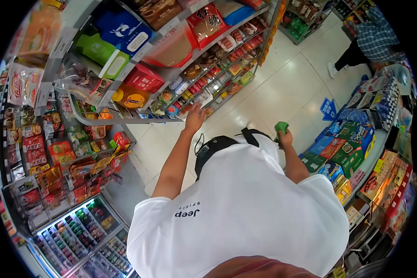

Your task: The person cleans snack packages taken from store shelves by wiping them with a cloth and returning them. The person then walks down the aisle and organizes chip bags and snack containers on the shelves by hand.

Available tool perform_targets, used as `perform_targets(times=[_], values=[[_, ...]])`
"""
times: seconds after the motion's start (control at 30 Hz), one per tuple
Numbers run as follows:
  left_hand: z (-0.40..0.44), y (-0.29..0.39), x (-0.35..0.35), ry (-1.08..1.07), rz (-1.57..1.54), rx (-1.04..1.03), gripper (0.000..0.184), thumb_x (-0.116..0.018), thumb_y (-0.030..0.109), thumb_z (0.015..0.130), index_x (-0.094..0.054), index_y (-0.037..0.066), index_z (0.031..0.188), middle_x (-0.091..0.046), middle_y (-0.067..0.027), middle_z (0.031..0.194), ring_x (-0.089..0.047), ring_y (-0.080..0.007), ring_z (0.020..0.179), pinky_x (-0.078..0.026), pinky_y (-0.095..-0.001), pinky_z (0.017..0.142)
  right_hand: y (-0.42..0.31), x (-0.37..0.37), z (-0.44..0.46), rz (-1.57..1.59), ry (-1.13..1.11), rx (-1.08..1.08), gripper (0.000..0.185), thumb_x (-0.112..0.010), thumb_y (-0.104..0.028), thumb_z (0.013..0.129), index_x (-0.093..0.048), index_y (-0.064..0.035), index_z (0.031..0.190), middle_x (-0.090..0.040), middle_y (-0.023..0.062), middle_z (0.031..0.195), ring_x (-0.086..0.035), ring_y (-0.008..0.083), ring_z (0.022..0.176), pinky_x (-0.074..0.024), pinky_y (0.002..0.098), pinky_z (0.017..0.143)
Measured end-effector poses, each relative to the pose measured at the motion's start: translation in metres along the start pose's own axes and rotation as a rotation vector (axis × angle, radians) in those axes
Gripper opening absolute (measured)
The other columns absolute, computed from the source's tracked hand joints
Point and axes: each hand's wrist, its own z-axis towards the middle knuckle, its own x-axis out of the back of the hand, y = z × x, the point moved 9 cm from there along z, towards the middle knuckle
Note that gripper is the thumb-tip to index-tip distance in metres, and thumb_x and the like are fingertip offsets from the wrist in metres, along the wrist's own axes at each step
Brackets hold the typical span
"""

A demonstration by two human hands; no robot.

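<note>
Metal shelving (125, 121): blue packet (120, 25), green packet (95, 47), red box (144, 78), red-and-clear bag (207, 24).

Beyond the pale tiled floor (289, 76), near its far right corner, is a person (376, 41) in a blue checked shirt and dark trousers. A blue sign (328, 110) stands near stacked green, blue and red cartons (348, 154). Opposite, a lit drinks cooler (78, 236) adjoins a rack of red snack packets (60, 150).
</note>
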Motion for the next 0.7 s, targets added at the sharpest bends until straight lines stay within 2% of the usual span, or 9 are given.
perform_targets(times=[0.1, 0.17, 0.2, 0.27, 0.33, 0.43, 0.47, 0.57, 0.7], values=[[0.047, 0.050, -0.013, 0.072, 0.197, -0.139, 0.048, -0.059, 0.024, 0.094, -0.051, -0.008, 0.129, -0.047, -0.0252, 0.140, -0.044, -0.0414, 0.131, -0.035, -0.0473, 0.110, 0.064, 0.021, 0.023, 0.000, 0.010, -0.107, 0.057, -0.069, -0.041, 0.078, -0.064, 0.0000, 0.118, -0.070, 0.0232, 0.101, -0.068, 0.0369, 0.093, -0.0525, 0.0428, 0.083], [0.073, 0.069, -0.021, 0.105, 0.293, -0.196, 0.049, -0.059, 0.023, 0.094, -0.050, -0.007, 0.130, -0.048, -0.0266, 0.138, -0.044, -0.0421, 0.130, -0.036, -0.0497, 0.109, 0.092, 0.038, 0.020, 0.184, -0.009, -0.222, 0.054, -0.069, -0.039, 0.080, -0.065, 0.0029, 0.114, -0.070, 0.0238, 0.102, -0.068, 0.0371, 0.092, -0.0518, 0.0437, 0.081], [0.087, 0.072, -0.017, 0.118, 0.339, -0.162, 0.047, -0.058, 0.023, 0.094, -0.051, -0.006, 0.129, -0.049, -0.0262, 0.137, -0.045, -0.0419, 0.129, -0.036, -0.0501, 0.108, 0.094, 0.052, 0.015, 0.186, 0.087, -0.177, 0.050, -0.069, -0.036, 0.081, -0.066, 0.0036, 0.112, -0.070, 0.0237, 0.099, -0.068, 0.0360, 0.088, -0.0514, 0.0441, 0.077], [0.111, 0.080, -0.013, 0.144, 0.422, -0.101, 0.044, -0.056, 0.024, 0.094, -0.052, -0.004, 0.127, -0.051, -0.0255, 0.135, -0.047, -0.0417, 0.127, -0.038, -0.0508, 0.106, 0.147, 0.040, 0.013, 0.315, 0.041, -0.266, 0.050, -0.069, -0.036, 0.082, -0.066, 0.0039, 0.111, -0.070, 0.0234, 0.098, -0.068, 0.0360, 0.087, -0.0514, 0.0447, 0.077], [0.136, 0.058, -0.014, 0.095, 0.480, 0.110, 0.040, -0.054, 0.026, 0.094, -0.055, -0.002, 0.124, -0.055, -0.0246, 0.130, -0.051, -0.0420, 0.121, -0.040, -0.0515, 0.103, 0.196, 0.027, 0.006, 0.395, -0.014, -0.360, 0.052, -0.069, -0.036, 0.082, -0.065, 0.0050, 0.113, -0.069, 0.0247, 0.104, -0.067, 0.0353, 0.093, -0.0506, 0.0439, 0.081], [0.158, 0.019, -0.021, 0.023, 0.486, 0.330, 0.038, -0.051, 0.031, 0.095, -0.058, 0.002, 0.118, -0.059, -0.0242, 0.124, -0.057, -0.0426, 0.114, -0.043, -0.0525, 0.100, 0.205, 0.045, -0.034, 0.256, 0.133, -0.289, 0.057, -0.068, -0.035, 0.082, -0.062, 0.0072, 0.120, -0.067, 0.0252, 0.111, -0.065, 0.0360, 0.100, -0.0490, 0.0430, 0.087], [0.163, 0.002, -0.026, 0.003, 0.474, 0.386, 0.038, -0.050, 0.033, 0.095, -0.059, 0.003, 0.117, -0.061, -0.0242, 0.122, -0.059, -0.0429, 0.112, -0.044, -0.0529, 0.099, 0.201, 0.049, -0.044, 0.108, 0.007, -0.338, 0.065, -0.068, -0.036, 0.083, -0.056, 0.0093, 0.128, -0.064, 0.0260, 0.119, -0.062, 0.0376, 0.110, -0.0467, 0.0420, 0.093], [0.178, -0.026, -0.040, -0.022, 0.552, 0.420, 0.045, -0.052, 0.038, 0.094, -0.059, 0.003, 0.121, -0.060, -0.0269, 0.124, -0.059, -0.0436, 0.113, -0.045, -0.0529, 0.099, 0.206, 0.055, -0.081, 0.308, -0.029, -0.506, 0.069, -0.067, -0.038, 0.083, -0.054, 0.0106, 0.130, -0.062, 0.0271, 0.124, -0.060, 0.0391, 0.113, -0.0461, 0.0423, 0.095], [0.212, -0.109, -0.077, -0.058, 0.729, 0.347, 0.052, -0.053, 0.045, 0.093, -0.057, 0.008, 0.129, -0.057, -0.0235, 0.131, -0.057, -0.0422, 0.117, -0.045, -0.0502, 0.100, 0.249, 0.061, -0.098, 0.036, -0.021, -0.431, 0.066, -0.068, -0.037, 0.084, -0.056, 0.0116, 0.127, -0.063, 0.0286, 0.121, -0.061, 0.0387, 0.112, -0.0466, 0.0424, 0.094]])
